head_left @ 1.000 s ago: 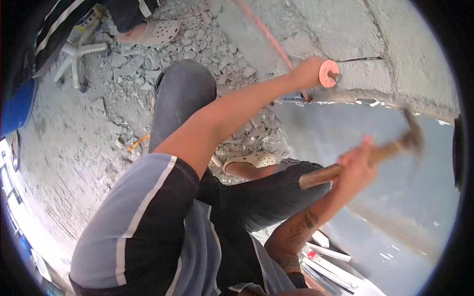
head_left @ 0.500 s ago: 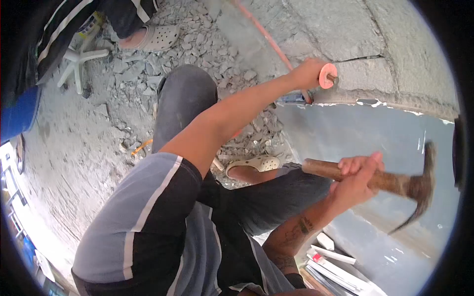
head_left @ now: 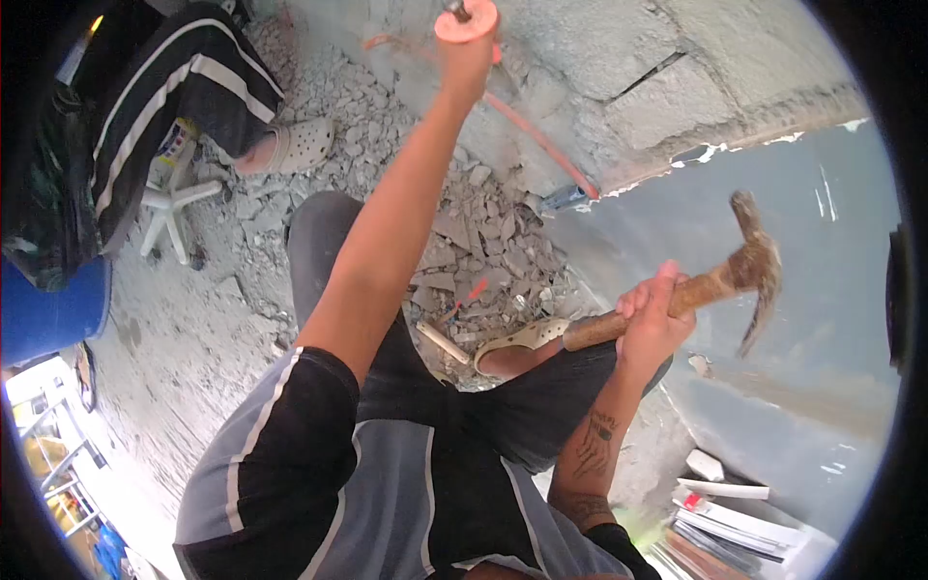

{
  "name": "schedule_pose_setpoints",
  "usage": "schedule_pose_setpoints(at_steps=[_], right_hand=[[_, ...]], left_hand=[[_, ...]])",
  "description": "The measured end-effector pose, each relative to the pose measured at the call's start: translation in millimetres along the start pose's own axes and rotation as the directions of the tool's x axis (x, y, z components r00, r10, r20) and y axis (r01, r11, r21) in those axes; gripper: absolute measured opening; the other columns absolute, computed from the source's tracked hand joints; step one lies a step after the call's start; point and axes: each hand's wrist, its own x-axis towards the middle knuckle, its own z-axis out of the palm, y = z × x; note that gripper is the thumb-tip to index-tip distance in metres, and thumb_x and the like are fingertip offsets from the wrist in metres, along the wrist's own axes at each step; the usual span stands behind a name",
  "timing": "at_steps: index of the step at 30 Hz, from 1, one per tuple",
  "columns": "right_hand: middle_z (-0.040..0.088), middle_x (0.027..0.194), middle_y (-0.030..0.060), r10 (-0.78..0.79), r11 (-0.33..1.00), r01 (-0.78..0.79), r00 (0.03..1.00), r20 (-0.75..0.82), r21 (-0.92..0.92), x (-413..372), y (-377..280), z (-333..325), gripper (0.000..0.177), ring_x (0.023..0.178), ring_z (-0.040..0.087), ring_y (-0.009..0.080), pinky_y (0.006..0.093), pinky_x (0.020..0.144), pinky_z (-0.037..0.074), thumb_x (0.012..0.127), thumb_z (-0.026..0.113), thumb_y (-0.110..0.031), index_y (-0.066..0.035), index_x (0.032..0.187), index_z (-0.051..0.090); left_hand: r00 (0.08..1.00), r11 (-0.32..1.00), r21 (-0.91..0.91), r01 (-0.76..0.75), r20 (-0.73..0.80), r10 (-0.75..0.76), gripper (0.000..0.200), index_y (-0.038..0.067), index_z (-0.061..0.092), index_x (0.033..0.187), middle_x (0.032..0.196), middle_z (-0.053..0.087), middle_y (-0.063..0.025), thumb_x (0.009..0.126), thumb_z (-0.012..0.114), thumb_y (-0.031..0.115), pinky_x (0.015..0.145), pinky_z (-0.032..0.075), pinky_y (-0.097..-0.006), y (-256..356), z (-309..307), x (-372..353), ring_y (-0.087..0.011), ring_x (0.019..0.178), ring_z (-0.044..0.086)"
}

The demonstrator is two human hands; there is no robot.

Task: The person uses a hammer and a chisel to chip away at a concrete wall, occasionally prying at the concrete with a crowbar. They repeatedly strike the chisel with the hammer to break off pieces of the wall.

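My left hand [head_left: 468, 75] is closed round a chisel [head_left: 468, 19] with a round pink-orange guard. It is at the end of my outstretched arm, near the top of the view, over the rough wall. On the right, my right hand [head_left: 655, 324] grips the wooden handle of a hammer [head_left: 751, 266]. The hammer's metal head points to the right, in front of a smooth grey panel [head_left: 802, 319]. An orange conduit [head_left: 541, 143] runs down the wall to a blue box [head_left: 564, 198] between my hands.
Broken rubble [head_left: 483, 237] covers the floor by the wall. Another person's leg [head_left: 208, 92] and shoe are at the upper left, beside a white chair base [head_left: 172, 205] and a blue container [head_left: 53, 307]. Stacked strips [head_left: 735, 530] lie at the lower right.
My left hand has moved up and left with the chisel, away from the conduit's lower end. The hammer has shifted left and up, its head tilted higher. The view has also shifted.
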Motion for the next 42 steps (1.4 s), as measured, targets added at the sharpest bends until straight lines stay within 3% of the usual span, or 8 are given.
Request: schedule_pose_setpoints(at_steps=[4,13,19,24,26,32,36,42], right_hand=[[0.041,0.055,-0.0004,0.057,0.992,-0.046,0.995,0.086,-0.119,3.6,15.8,-1.9,0.025,0.041,0.039,0.0085,0.0257,0.04,0.035,0.094,0.061,-0.02,-0.005,0.082,0.045],[0.041,0.053,-0.0004,0.074,0.996,-0.071,0.996,0.044,-0.06,1.3,36.4,-25.2,0.027,0.041,0.039,0.0086,0.0259,0.039,0.036,0.094,0.061,-0.021,-0.005,0.079,0.045],[0.041,0.053,0.0,0.118,0.992,-0.117,0.993,0.007,-0.055,5.4,33.2,-29.9,0.028,0.041,0.04,0.0091,0.0259,0.039,0.036,0.094,0.061,-0.021,-0.006,0.078,0.045],[0.041,0.053,0.0002,0.111,0.994,-0.111,0.993,0.045,-0.002,2.9,29.9,-25.1,0.028,0.041,0.04,0.0094,0.0259,0.04,0.036,0.094,0.061,-0.022,-0.006,0.077,0.045],[0.041,0.053,0.0002,0.113,0.994,-0.113,0.991,0.069,0.004,1.5,29.6,-24.2,0.028,0.042,0.04,0.0094,0.0259,0.04,0.036,0.094,0.061,-0.022,-0.006,0.077,0.045],[0.04,0.054,0.0,0.113,0.994,-0.112,0.991,0.068,-0.015,-2.0,29.2,-19.0,0.03,0.042,0.04,0.0097,0.0265,0.04,0.036,0.095,0.059,-0.023,-0.006,0.076,0.045],[0.039,0.053,0.0007,0.104,0.994,-0.101,0.991,0.085,-0.039,-3.8,32.4,-13.4,0.031,0.042,0.04,0.0103,0.027,0.04,0.036,0.096,0.058,-0.025,-0.006,0.075,0.044],[0.038,0.053,0.001,0.152,0.984,-0.143,0.985,0.084,-0.104,-4.8,45.7,-6.7,0.035,0.041,0.038,0.0116,0.0273,0.039,0.035,0.096,0.058,-0.028,-0.007,0.073,0.042]], left_hand=[[0.962,0.935,0.23,-0.272,0.057,0.266,0.026,0.008,0.051,0.07,0.063,0.05,0.0026,0.09,0.061,0.022,0.047,0.036,-0.0267,-85.2,-7.2,-9.2,-0.0078,0.053,0.045],[0.986,0.954,0.263,-0.146,0.123,0.117,0.008,0.005,0.059,0.084,0.074,0.059,-0.0074,0.08,0.063,0.011,0.06,0.044,-0.033,-83.1,8.0,0.4,-0.0188,0.066,0.055],[0.867,0.82,0.378,-0.43,0.424,0.26,0.006,0.007,0.055,0.085,0.069,0.054,0.0011,0.086,0.06,0.011,0.046,0.038,-0.0268,-65.2,-15.8,28.1,-0.0114,0.052,0.049],[0.892,0.979,0.002,-0.204,-0.412,0.187,0.014,0.009,0.053,0.076,0.071,0.053,-0.0007,0.083,0.061,0.018,0.052,0.039,-0.0322,9.2,-45.4,12.4,-0.0136,0.061,0.047],[0.65,0.997,-0.051,0.058,-0.756,-0.077,0.014,0.006,0.052,0.082,0.079,0.055,-0.0035,0.083,0.06,0.017,0.053,0.041,-0.0341,1.1,-71.0,4.0,-0.016,0.065,0.052],[0.645,0.885,-0.437,-0.161,-0.725,-0.241,0.021,0.004,0.049,0.096,0.087,0.057,-0.0066,0.087,0.058,0.021,0.055,0.045,-0.0379,-78.8,-149.8,3.1,-0.0206,0.07,0.057],[0.405,0.95,-0.285,-0.125,-0.889,-0.214,0.02,0.005,0.05,0.098,0.086,0.057,-0.0064,0.087,0.058,0.02,0.059,0.047,-0.0358,-54.8,-135.3,33.0,-0.0203,0.071,0.056],[0.522,0.952,-0.104,-0.287,-0.851,0.064,0.024,0.007,0.05,0.097,0.085,0.054,-0.0023,0.079,0.066,0.011,0.058,0.046,-0.0326,-115.6,-152.0,78.9,-0.0171,0.068,0.054]])
